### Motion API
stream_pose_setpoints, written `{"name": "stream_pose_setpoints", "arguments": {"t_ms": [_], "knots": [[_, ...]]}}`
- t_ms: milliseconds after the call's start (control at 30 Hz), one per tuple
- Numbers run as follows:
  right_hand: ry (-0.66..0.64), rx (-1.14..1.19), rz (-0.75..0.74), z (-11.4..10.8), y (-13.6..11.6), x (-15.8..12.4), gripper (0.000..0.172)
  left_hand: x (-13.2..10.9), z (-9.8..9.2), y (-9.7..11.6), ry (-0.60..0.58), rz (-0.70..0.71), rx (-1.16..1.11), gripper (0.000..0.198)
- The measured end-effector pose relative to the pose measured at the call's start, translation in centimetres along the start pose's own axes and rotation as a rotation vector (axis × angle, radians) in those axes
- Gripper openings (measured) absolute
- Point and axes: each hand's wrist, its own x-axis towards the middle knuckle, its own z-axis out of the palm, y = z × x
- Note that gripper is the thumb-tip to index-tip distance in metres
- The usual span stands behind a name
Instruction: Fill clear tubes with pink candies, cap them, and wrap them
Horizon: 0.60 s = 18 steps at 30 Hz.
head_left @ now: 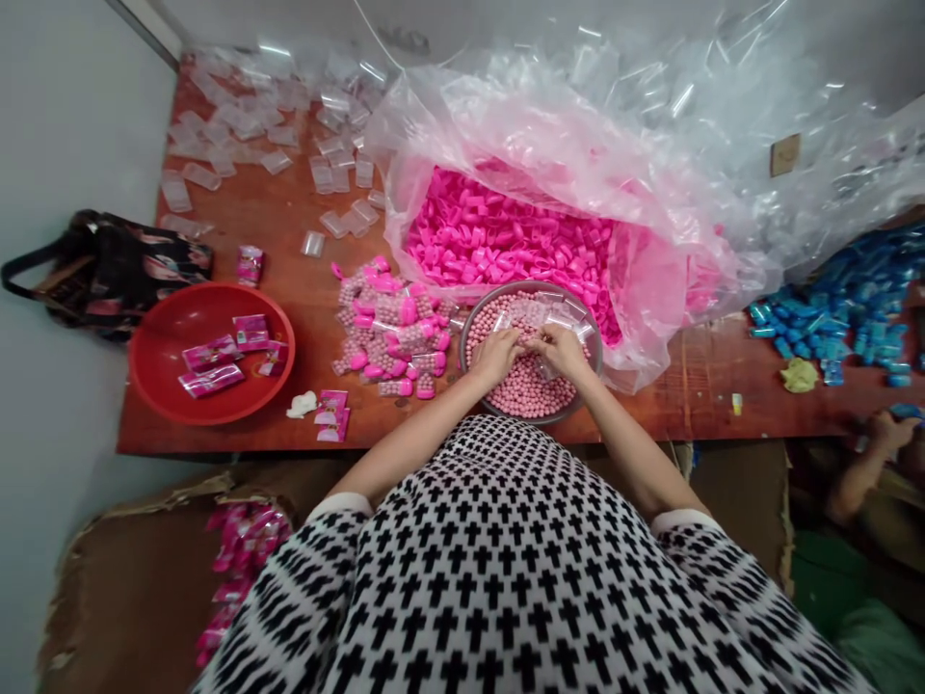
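Note:
A metal bowl (pixel 473 318) of small pink balls (pixel 524 386) sits at the near edge of the wooden table (pixel 289 231). Both my hands are over it. My left hand (pixel 497 353) has its fingers curled down into the balls. My right hand (pixel 562 349) is closed on a small clear plastic container (pixel 543 367). More clear containers (pixel 556 313) lie in the back of the bowl. Left of the bowl is a heap of filled containers with pink caps (pixel 390 328). Behind it, a big clear bag (pixel 549 145) holds loose pink caps (pixel 506 236).
A red basin (pixel 155 371) with pink packets stands at the left; more packets (pixel 332 414) lie nearby. Empty clear containers (pixel 252 125) are scattered at the back. Blue pieces (pixel 845 308) lie at the right, where another person's hand (pixel 888 429) rests. A dark bag (pixel 108 265) hangs off the left edge.

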Motion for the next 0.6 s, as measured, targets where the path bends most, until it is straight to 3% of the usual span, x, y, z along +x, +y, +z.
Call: {"name": "stream_pose_setpoints", "arguments": {"t_ms": [67,167,267,367,467,600], "knots": [[-0.033,0.247,-0.047,-1.2,0.0,0.2,0.028,0.4,0.0,-0.1,-0.011,-0.039,-0.171,0.023],[-0.111,0.569,-0.050,-3.3,-0.3,0.2,0.032,0.5,-0.3,0.0,-0.046,-0.172,-0.574,0.034],[-0.176,0.706,-0.066,-4.6,-0.6,0.1,0.037,0.1,-0.8,0.7,-0.091,-0.295,-0.841,0.047],[-0.212,0.635,-0.168,-5.0,-1.1,0.1,0.035,-0.1,-1.3,1.5,-0.095,-0.331,-0.925,0.048],[-0.169,0.481,-0.263,-4.7,-1.7,0.0,0.025,0.0,-1.8,1.9,-0.098,-0.298,-0.899,0.045],[-0.143,0.460,-0.248,-3.9,-2.0,-0.3,0.025,0.1,-2.6,1.4,-0.060,-0.242,-0.777,0.042]]}}
